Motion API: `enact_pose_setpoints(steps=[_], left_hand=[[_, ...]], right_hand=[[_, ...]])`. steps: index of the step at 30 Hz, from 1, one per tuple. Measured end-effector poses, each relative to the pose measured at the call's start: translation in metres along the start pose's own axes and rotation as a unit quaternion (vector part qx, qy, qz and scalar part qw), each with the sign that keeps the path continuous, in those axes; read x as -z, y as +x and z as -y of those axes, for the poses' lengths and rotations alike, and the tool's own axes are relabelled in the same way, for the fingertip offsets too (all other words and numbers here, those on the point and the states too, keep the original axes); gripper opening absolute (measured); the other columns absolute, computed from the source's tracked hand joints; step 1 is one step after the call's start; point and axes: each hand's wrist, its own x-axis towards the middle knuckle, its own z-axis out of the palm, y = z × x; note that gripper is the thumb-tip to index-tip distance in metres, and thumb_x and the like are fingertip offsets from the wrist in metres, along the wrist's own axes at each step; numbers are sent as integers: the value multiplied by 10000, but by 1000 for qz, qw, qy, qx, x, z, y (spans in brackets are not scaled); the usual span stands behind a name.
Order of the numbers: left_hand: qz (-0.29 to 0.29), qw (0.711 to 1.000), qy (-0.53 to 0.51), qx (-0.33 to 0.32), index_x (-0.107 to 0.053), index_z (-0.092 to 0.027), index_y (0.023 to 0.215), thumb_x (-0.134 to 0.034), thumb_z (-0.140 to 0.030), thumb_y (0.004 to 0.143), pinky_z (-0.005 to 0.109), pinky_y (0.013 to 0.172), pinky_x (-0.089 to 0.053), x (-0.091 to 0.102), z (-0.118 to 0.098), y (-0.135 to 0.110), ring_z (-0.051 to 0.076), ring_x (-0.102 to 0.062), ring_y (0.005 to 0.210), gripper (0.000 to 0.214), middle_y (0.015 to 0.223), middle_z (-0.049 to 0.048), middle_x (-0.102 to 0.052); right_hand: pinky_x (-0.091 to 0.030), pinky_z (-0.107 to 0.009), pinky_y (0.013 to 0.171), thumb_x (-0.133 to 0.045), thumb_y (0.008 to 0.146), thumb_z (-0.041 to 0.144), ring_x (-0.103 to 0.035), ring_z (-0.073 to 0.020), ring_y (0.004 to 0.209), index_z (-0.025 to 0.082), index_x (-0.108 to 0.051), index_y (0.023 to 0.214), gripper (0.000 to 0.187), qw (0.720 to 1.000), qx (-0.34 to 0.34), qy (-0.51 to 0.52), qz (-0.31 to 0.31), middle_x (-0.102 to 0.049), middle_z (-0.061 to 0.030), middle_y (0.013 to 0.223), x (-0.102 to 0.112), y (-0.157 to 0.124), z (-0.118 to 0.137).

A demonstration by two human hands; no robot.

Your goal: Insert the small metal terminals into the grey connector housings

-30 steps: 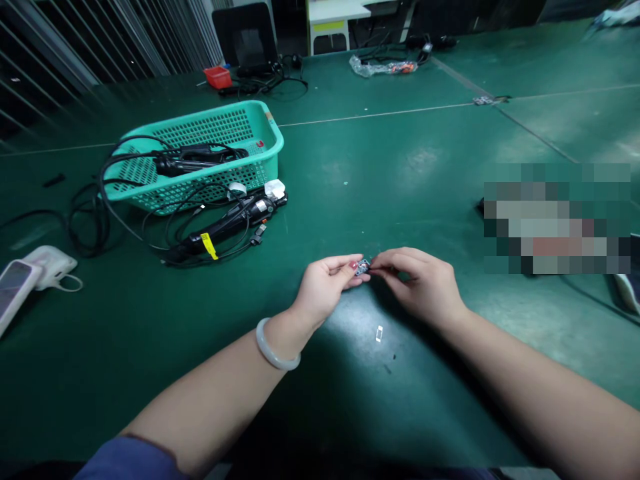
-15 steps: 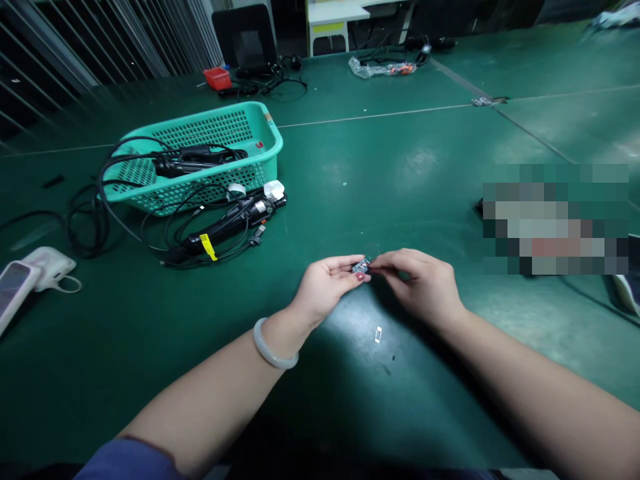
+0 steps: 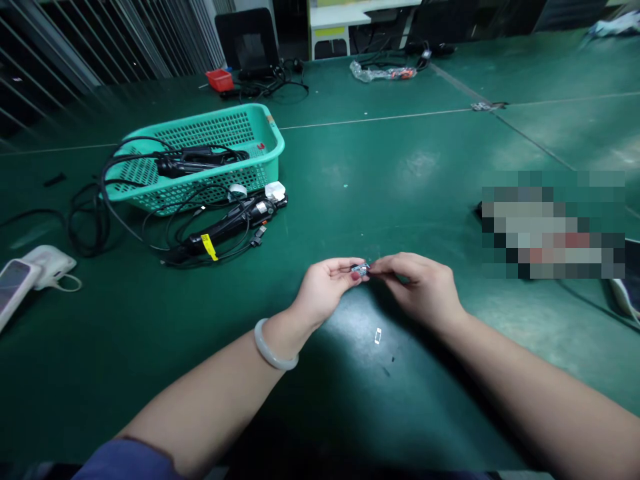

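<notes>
Between the thumb and fingers of my left hand point(image 3: 325, 283) is a small circuit board point(image 3: 361, 269), bluish with light parts on it. My right hand point(image 3: 420, 280) is closed in a pinch at the board's right edge; whether its fingertips grip the board or some tiny part there is too small to tell. A white bangle point(image 3: 273, 347) circles my left wrist. On the table just below the hands lies a small flat whitish frame-shaped piece point(image 3: 378, 335), with a dark speck point(image 3: 393, 359) near it.
A green plastic basket point(image 3: 277, 157) holding black cabled devices stands at the left. Before it lies a black handheld device point(image 3: 225, 227) with cables and a yellow tag. A phone point(image 3: 15, 287) rests far left. A blurred-out object point(image 3: 545, 227) is at the right. Behind is a red box point(image 3: 220, 80).
The circuit board has tilted slightly in my left fingers. Both hands stay in nearly the same place, and the view has shifted a little.
</notes>
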Motion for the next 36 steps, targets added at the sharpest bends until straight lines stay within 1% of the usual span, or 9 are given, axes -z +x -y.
enact_pose_setpoints(steps=[10, 16, 18, 19, 20, 22, 24, 29, 36], left_hand=[[-12, 1000, -12, 20, -694, -90, 916, -655, -56, 733, 372, 915, -504, -2, 0, 0, 117, -674, 727, 190, 782, 60, -726], [-14, 1000, -3, 9, -697, -98, 924, -648, -64, 743, 390, 932, -494, -2, 0, 0, 128, -673, 757, 190, 816, 69, -724], [-18, 1000, 2, 9, -695, -99, 930, -637, -61, 752, 401, 935, -489, -2, 0, 0, 139, -678, 776, 191, 819, 73, -720], [-22, 1000, 5, 10, -694, -99, 932, -628, -57, 758, 405, 936, -487, -2, 0, 0, 144, -680, 784, 191, 818, 74, -718], [-24, 1000, 8, 11, -693, -99, 933, -619, -54, 764, 408, 938, -486, -2, 0, 0, 148, -682, 791, 190, 817, 75, -716], [-28, 999, 14, 12, -693, -100, 929, -605, -50, 773, 409, 935, -486, -3, 0, 0, 151, -683, 796, 186, 807, 71, -711], [-31, 999, 19, 13, -693, -103, 927, -591, -40, 778, 405, 932, -489, -4, 0, 0, 150, -682, 795, 192, 798, 64, -706], [-42, 999, 28, 13, -684, -100, 947, -554, -27, 798, 388, 909, -505, -5, 1, 0, 139, -682, 768, 211, 808, 61, -704], [-41, 998, 37, 5, -677, -104, 976, -551, -46, 807, 373, 888, -520, -4, 1, 0, 140, -683, 766, 218, 830, 66, -702]], right_hand=[[-542, -267, 704, -587, 836, 169, -683, -149, 743, 214, -695, 848, 118, 1000, -15, -6, -6, -739, -12, 803, -1, 2, 3], [-537, -303, 708, -600, 827, 235, -684, -176, 748, 232, -698, 880, 112, 996, -88, -10, 10, -742, -26, 844, 6, 4, 5], [-524, -291, 651, -626, 804, 257, -662, -165, 678, 232, -694, 837, 80, 991, -124, -1, 48, -732, -17, 793, 14, 6, 5], [-513, -281, 630, -639, 792, 266, -647, -156, 650, 230, -689, 804, 62, 985, -137, 13, 102, -720, -9, 759, 18, 7, 4], [-498, -268, 602, -654, 778, 274, -631, -146, 627, 229, -682, 761, 56, 974, -134, 41, 180, -706, 2, 727, 22, 8, 3], [-489, -259, 629, -659, 770, 266, -627, -139, 675, 220, -683, 773, 52, 937, -102, 101, 318, -691, -1, 768, 27, 8, 2], [-483, -262, 681, -642, 782, 232, -621, -137, 741, 212, -689, 809, 58, 908, -67, 132, 391, -674, -17, 834, 28, 7, 1], [-465, -261, 734, -590, 827, 193, -597, -127, 775, 207, -695, 792, 112, 891, -27, 141, 431, -628, -22, 848, 23, 5, 3], [-466, -254, 693, -493, 894, 208, -594, -124, 733, 194, -683, 804, 210, 895, 33, 124, 428, -636, -33, 830, 21, 5, 3]])
